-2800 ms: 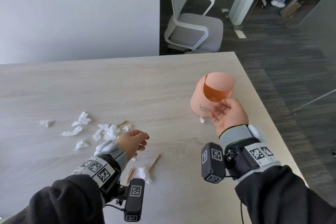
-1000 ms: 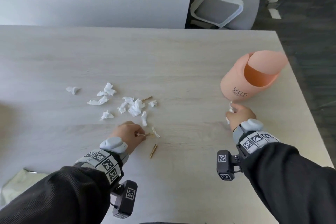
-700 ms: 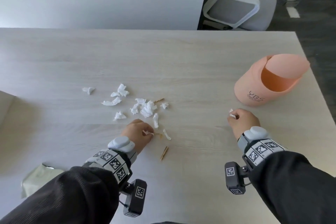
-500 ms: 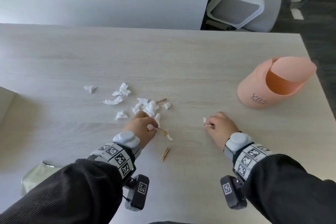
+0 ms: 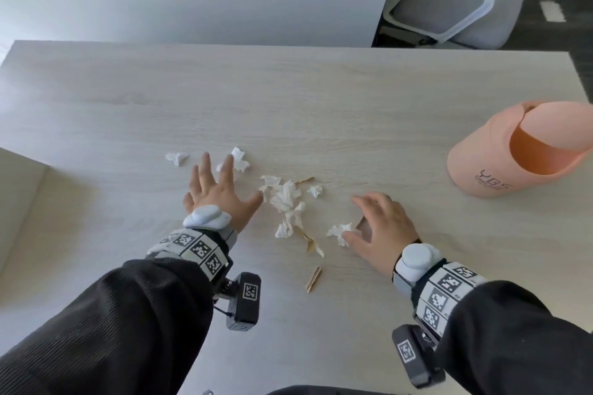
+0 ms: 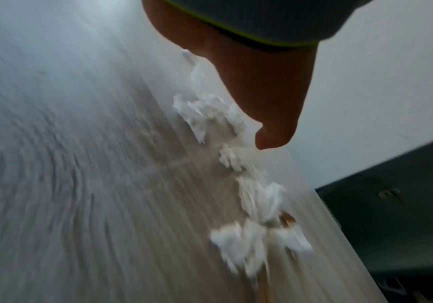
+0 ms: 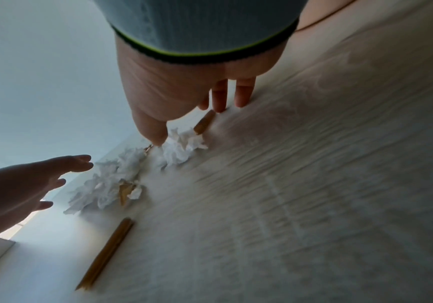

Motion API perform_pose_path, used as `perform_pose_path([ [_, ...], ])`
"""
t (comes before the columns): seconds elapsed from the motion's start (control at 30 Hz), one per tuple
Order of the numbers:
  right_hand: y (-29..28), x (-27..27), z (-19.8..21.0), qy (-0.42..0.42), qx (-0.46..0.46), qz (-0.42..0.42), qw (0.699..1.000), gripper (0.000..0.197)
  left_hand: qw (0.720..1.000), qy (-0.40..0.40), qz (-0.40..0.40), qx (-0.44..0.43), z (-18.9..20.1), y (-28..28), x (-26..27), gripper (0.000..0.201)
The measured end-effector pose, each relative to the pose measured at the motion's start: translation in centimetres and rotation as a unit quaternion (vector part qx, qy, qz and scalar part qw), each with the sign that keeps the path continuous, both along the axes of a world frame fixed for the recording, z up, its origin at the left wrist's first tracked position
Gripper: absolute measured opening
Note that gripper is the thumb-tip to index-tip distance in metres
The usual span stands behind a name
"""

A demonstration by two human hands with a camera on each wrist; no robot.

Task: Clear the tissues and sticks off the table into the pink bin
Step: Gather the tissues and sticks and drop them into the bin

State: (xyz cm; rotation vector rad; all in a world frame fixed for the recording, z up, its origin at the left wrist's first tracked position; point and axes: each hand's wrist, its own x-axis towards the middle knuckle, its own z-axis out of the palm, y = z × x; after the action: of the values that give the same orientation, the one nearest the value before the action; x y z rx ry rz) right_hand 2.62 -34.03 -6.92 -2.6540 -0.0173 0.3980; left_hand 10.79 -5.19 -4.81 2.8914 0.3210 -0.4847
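My left hand (image 5: 218, 196) lies flat over the table (image 5: 321, 106) with its fingers (image 5: 228, 167) spread and straight, holding nothing; the fingertips reach a tissue (image 5: 240, 160) at the far side of the mess, and another scrap (image 5: 176, 158) sits just left of them. The thumb points right, almost touching the main tissue pile (image 5: 284, 197).

My right hand (image 5: 380, 228) hovers low with fingers loosely apart and bent down to the tabletop, gripping nothing. In the right wrist view its thumb (image 7: 152, 131) comes down just beside a crumpled tissue (image 7: 181, 149), and 2 fingertips touch the wood next to the end of a short stick (image 7: 203, 123).

Between my hands the pile runs toward me, ending in a torn stick wrapper (image 5: 311, 244). Nearer me lies 1 stick (image 5: 313, 279) on its own. A small scrap (image 5: 315, 191) and a stick bit (image 5: 305, 179) lie at the pile's far right.

The bin (image 5: 500, 167) lies tipped on its side at the table's right, well apart from my right hand, its opening facing up and right. A chair (image 5: 455, 0) stands beyond the table.
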Motion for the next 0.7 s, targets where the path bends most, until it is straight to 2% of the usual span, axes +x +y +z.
perform_pose_path([
  [0.13, 1.9, 0.0, -0.5, 0.029, 0.043, -0.004, 0.999, 0.06, 0.997, 0.0, 0.075, -0.02, -1.1, 3.8, 2.4, 0.097],
  [0.23, 3.4, 0.3, -0.4, 0.054, 0.082, -0.01, 0.995, 0.054, 0.995, 0.009, 0.088, -0.056, -1.8, 5.1, 4.1, 0.094],
  [0.4, 5.4, 0.6, 0.2, 0.096, 0.138, 0.048, 0.985, 0.046, 0.995, 0.008, -0.053, -0.09, -1.9, 2.1, 4.1, 0.083],
  [0.5, 5.6, 1.7, 1.0, 0.054, 0.137, 0.045, 0.988, 0.036, 0.984, -0.001, -0.12, -0.133, -1.6, -0.7, 1.2, 0.083],
  [0.57, 5.6, 3.0, 1.5, 0.01, 0.118, 0.013, 0.993, 0.035, 0.975, -0.027, -0.153, -0.158, -1.6, -1.6, -0.2, 0.078],
  [0.63, 5.5, 4.5, 1.8, -0.029, 0.106, -0.023, 0.994, 0.037, 0.97, -0.069, -0.161, -0.167, -1.2, -1.6, -0.6, 0.068],
  [0.7, 5.7, 5.7, 1.5, -0.037, 0.084, -0.026, 0.995, 0.046, 0.975, -0.091, -0.122, -0.16, -1.1, -1.1, 0.1, 0.065],
])
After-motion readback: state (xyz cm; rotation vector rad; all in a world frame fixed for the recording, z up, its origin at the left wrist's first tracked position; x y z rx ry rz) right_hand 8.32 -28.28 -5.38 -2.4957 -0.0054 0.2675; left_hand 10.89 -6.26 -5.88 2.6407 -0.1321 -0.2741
